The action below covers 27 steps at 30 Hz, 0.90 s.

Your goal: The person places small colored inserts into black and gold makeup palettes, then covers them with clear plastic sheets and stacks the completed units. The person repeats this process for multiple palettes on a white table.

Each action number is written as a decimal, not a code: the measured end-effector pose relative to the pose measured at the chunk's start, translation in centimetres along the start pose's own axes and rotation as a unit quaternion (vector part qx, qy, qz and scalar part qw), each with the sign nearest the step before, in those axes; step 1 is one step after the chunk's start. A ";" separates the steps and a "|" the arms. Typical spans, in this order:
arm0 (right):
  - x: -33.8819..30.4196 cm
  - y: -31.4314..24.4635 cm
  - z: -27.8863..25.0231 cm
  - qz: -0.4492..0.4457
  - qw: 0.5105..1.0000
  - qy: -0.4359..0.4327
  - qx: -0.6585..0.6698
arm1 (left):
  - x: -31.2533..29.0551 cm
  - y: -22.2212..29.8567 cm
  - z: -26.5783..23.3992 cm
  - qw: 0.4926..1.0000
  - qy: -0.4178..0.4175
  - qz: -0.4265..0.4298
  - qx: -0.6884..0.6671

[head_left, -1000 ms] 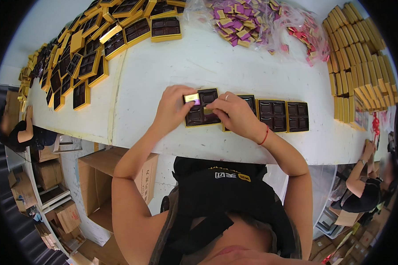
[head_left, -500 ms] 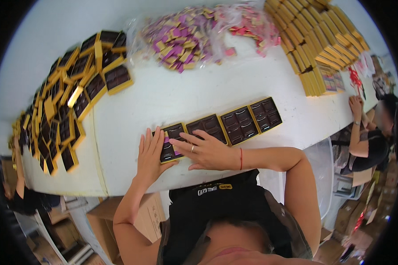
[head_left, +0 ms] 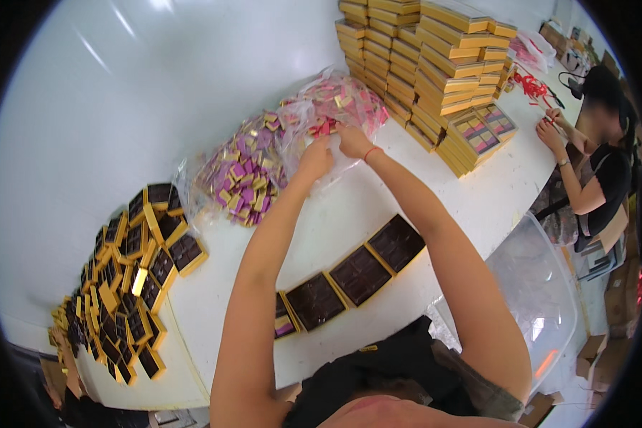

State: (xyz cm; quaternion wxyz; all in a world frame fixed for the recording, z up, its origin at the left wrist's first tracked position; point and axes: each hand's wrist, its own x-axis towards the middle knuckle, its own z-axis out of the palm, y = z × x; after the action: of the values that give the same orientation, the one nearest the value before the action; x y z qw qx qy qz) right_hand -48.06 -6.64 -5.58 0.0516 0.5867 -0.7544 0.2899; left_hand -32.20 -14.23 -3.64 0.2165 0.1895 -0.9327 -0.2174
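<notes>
Both my arms stretch across the table to a clear plastic bag [head_left: 349, 161] of small pink and red wrapped pieces [head_left: 346, 100]. My left hand [head_left: 316, 158] is at the bag's near side, its fingers bent close together beside some red pieces. Just right of it, my right hand [head_left: 352, 141] has curled fingers at the same pieces. What either hand grips is too small to make out. Between my forearms lies a row of gold-edged boxes with dark divided trays [head_left: 315, 301]. The leftmost box [head_left: 284, 324], partly behind my left arm, shows a purple piece.
Left of the pink pieces lies a bag of purple and gold pieces [head_left: 242, 175]. Gold-edged trays [head_left: 125, 285] are heaped at far left. Tall stacks of gold boxes [head_left: 449, 64] stand at back right. A co-worker [head_left: 592, 157] sits at right, near red ribbon [head_left: 531, 87] and a clear bin [head_left: 528, 285].
Both my hands have left the leftmost box in the row and reached forward to the bag of pink pieces. The view has shifted and turned with my head.
</notes>
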 end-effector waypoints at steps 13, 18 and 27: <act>0.8 0.8 -4.8 0.081 0.993 -0.049 -0.064 | 3.2 -1.9 0.4 0.996 0.039 -0.077 0.026; -3.7 -0.1 -3.5 -0.104 0.981 0.077 -0.144 | -0.8 -0.9 1.2 0.997 0.062 -0.001 0.048; -6.1 -3.1 -5.3 0.080 0.947 0.009 0.311 | -5.5 3.1 -2.4 0.978 0.180 0.083 -0.059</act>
State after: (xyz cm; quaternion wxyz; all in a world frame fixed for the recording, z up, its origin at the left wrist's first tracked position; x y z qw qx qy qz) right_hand -44.76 0.81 -2.58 -0.1501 0.5087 -0.6708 0.5183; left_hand -27.25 -9.94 -1.95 0.4086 0.1348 -0.8766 -0.2157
